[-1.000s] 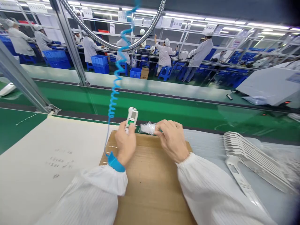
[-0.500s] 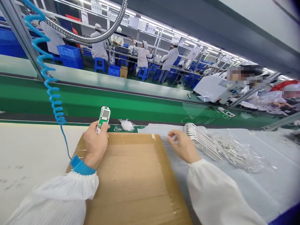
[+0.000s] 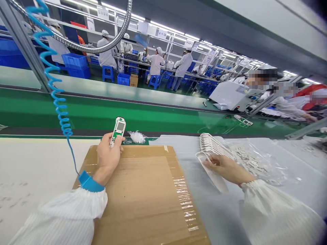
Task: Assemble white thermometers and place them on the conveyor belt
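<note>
Held upright in my left hand (image 3: 109, 153) is a handset (image 3: 119, 128) with a white frame, a small grey screen and a bare green circuit board; my thumb presses on its lower part. My right hand (image 3: 227, 166) pinches a white plastic housing cover (image 3: 213, 177), a long shell with an opening at its far end, tilted above the grey sheet. Just beyond it lies a row of like white covers (image 3: 211, 143), overlapping one another. Below my left hand is a flat cardboard box (image 3: 143, 197). A blue wrist strap (image 3: 90, 182) circles my left wrist.
A clear bag of small white parts (image 3: 251, 163) lies to the right. Crumpled clear plastic (image 3: 137, 136) sits behind the box. The green conveyor belt (image 3: 158, 119) runs across, carrying another handset (image 3: 243, 120). A coiled blue cord (image 3: 60, 105) hangs at left. Co-workers sit and stand beyond.
My right hand has moved right, from beside the box to the row of covers, and has taken hold of one. My left hand with the handset has shifted slightly right.
</note>
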Tool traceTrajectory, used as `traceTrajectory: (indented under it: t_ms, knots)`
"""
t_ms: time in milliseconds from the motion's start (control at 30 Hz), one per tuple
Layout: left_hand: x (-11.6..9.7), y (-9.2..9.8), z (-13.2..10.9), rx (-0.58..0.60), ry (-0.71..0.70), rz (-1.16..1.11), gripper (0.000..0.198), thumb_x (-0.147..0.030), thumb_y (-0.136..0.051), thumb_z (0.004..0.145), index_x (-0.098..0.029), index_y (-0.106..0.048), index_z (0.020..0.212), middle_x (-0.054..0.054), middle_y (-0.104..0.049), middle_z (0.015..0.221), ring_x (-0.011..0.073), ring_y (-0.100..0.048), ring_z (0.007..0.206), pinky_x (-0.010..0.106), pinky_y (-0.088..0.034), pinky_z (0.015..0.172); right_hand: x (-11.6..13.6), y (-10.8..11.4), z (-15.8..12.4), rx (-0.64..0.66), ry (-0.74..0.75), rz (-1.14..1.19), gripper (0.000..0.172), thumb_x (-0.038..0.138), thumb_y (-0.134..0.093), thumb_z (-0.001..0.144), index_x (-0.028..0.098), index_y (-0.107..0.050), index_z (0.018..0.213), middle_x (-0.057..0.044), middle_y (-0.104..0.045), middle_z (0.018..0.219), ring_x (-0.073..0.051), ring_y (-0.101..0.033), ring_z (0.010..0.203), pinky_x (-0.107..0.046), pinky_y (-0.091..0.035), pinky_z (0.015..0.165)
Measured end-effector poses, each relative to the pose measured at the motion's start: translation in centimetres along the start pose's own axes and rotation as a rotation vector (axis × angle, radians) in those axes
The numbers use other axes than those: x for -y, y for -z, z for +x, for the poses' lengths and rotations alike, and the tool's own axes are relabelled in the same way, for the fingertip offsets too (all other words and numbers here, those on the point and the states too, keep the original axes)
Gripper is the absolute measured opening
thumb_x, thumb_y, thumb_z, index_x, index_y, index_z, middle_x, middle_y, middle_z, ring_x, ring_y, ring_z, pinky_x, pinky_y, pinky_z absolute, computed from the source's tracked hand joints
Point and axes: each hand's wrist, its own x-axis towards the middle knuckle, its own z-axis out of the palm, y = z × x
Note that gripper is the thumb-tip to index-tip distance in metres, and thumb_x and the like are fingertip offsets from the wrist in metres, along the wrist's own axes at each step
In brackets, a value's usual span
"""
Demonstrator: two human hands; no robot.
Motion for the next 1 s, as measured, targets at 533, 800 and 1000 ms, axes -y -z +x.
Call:
traceTrajectory:
  t_ms: [533,800,1000]
  knots:
    - [-1.3,-0.7,-1.5,0.285,-0.031,-0.033,0.049,-0.051,-0.080,0.081,-0.018,-0.065,0.113,0.007,-0.072,0.104,0.0178,-0.066,0.086,0.029,-0.051,0.075,21.2,-13.3,0.7,0.239,0.022,1.662,0.053,0.026,-0.086,0.077,0.031,-0.061,0.125,-0.002,-0.077,0.120,-0.021,-0.071,0.115,-0.042,-0.055,0.104]
    - [-0.8,-0.8,-1.3,0.418,0.085,-0.013,0.041,-0.055,-0.065,0.091,-0.019,-0.068,0.109,0.007,-0.072,0.097,0.0178,-0.065,0.079,0.029,-0.049,0.066,17.8,-13.6,1.6,0.303,0.303,1.478,0.051,0.045,-0.086,0.080,0.028,-0.066,0.125,-0.008,-0.076,0.125,-0.025,-0.071,0.111,-0.045,-0.051,0.105]
    - [-0.8,-0.8,-1.8,0.290,-0.256,0.141,0.037,-0.046,-0.052,0.102,-0.027,-0.064,0.131,0.006,-0.071,0.128,0.0238,-0.065,0.116,0.039,-0.049,0.103,17.5,-14.0,2.0,0.248,0.209,1.460,0.050,0.046,-0.087,0.078,0.025,-0.070,0.119,-0.006,-0.077,0.116,-0.022,-0.072,0.104,-0.042,-0.052,0.104]
